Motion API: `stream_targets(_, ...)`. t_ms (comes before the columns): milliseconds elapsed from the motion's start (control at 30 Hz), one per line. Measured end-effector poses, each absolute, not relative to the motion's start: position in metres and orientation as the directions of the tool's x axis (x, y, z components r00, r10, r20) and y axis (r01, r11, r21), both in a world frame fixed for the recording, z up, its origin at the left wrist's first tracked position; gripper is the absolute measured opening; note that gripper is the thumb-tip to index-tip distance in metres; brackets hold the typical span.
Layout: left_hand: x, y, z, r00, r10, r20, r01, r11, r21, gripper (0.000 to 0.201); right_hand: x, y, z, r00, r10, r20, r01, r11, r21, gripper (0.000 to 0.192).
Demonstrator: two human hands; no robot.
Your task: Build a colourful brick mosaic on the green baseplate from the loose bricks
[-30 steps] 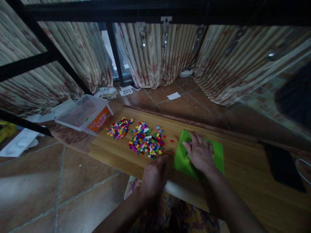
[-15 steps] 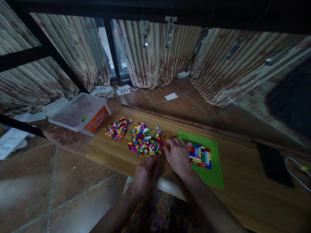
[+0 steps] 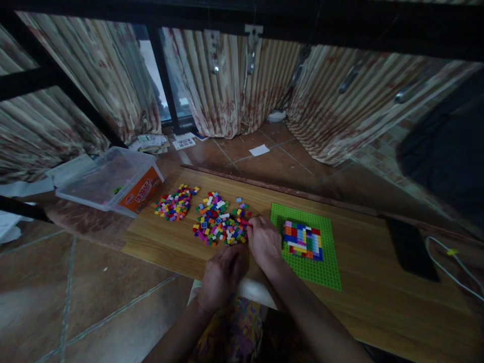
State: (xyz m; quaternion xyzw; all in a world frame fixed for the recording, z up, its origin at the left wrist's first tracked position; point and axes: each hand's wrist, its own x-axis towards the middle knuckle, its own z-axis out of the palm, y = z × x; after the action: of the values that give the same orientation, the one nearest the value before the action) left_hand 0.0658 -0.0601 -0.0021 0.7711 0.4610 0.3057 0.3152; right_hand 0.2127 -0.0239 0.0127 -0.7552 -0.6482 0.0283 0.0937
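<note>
My right hand (image 3: pixel 263 242) rests at the right edge of the larger pile of small coloured bricks (image 3: pixel 221 222), its fingertips touching the bricks; whether it pinches one I cannot tell. My left hand (image 3: pixel 222 272) lies loosely curled on the front edge of the wooden board (image 3: pixel 378 282), just below that pile, holding nothing that shows. A smaller pile of bricks (image 3: pixel 174 202) lies further left. To the right of my right hand a green baseplate (image 3: pixel 321 272) carries a patch of multicoloured bricks (image 3: pixel 303 240).
A clear plastic box with an orange label (image 3: pixel 113 181) stands at the board's left end on the tiled floor. A black phone (image 3: pixel 411 248) and a white cable (image 3: pixel 454 262) lie at the right. Curtains and a black frame close the back.
My right hand left the green baseplate and moved left to the big brick pile, uncovering the coloured patch. The left hand stayed near the board's front edge.
</note>
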Motion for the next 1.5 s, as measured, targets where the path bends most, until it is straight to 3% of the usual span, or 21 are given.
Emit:
stream_targets(100, 0.066, -0.06, -0.002, 0.384, 0.905, 0.183, 0.528, -0.378, 0.761, 0.023, 0.214, -0.027, 0.013, 0.119, 0.986, 0.121, 0.981, -0.097, -0.17, 0.015)
stream_targets(200, 0.067, -0.06, -0.003, 0.375, 0.909, 0.179, 0.522, -0.367, 0.77, 0.022, 0.218, -0.028, 0.014, 0.13, 0.976, 0.176, 0.964, -0.083, -0.253, 0.015)
stream_targets(300, 0.067, -0.059, -0.003, 0.363, 0.919, 0.156, 0.498, -0.333, 0.801, 0.022, 0.222, -0.031, 0.019, 0.218, 0.949, 0.227, 0.871, -0.084, -0.484, 0.014)
stream_targets(433, 0.067, -0.06, 0.005, 0.264, 0.959, 0.102, 0.474, -0.221, 0.852, 0.031, 0.227, -0.056, 0.027, 0.305, 0.947, 0.101, 0.51, -0.073, -0.857, 0.018)
stream_targets(533, 0.069, -0.062, 0.014, 0.29, 0.95, 0.112, 0.422, -0.232, 0.876, 0.039, 0.229, -0.088, 0.029, 0.287, 0.958, -0.022, 0.307, -0.114, -0.945, 0.022)
stream_targets(667, 0.079, -0.07, 0.018, 0.434, 0.894, 0.108, 0.376, -0.288, 0.881, 0.025, 0.232, -0.126, 0.025, 0.309, 0.938, -0.159, 0.212, -0.231, -0.95, 0.024)
stream_targets(800, 0.098, -0.079, 0.013, 0.467, 0.881, 0.07, 0.364, -0.264, 0.893, 0.02, 0.245, -0.147, 0.018, 0.385, 0.904, -0.187, 0.193, -0.277, -0.941, 0.026)
stream_targets(933, 0.12, -0.079, 0.007, 0.505, 0.856, 0.109, 0.342, -0.314, 0.885, 0.017, 0.267, -0.153, 0.018, 0.387, 0.921, -0.041, 0.398, -0.207, -0.894, 0.02)
stream_targets(1067, 0.142, -0.069, 0.004, 0.536, 0.824, 0.186, 0.374, -0.429, 0.822, 0.017, 0.293, -0.147, 0.021, 0.326, 0.925, 0.196, 0.658, -0.073, -0.749, 0.02)
stream_targets(1167, 0.157, -0.06, 0.003, 0.549, 0.805, 0.227, 0.427, -0.503, 0.751, 0.016, 0.308, -0.138, 0.02, 0.336, 0.896, 0.292, 0.77, -0.082, -0.633, 0.019)
stream_targets(1333, 0.171, -0.049, 0.002, 0.586, 0.781, 0.215, 0.506, -0.56, 0.656, 0.015, 0.319, -0.13, 0.012, 0.373, 0.86, 0.349, 0.815, -0.124, -0.566, 0.016)
stream_targets(1500, 0.173, -0.044, 0.001, 0.641, 0.739, 0.208, 0.521, -0.618, 0.589, 0.016, 0.321, -0.132, 0.009, 0.462, 0.831, 0.31, 0.736, -0.165, -0.657, 0.013)
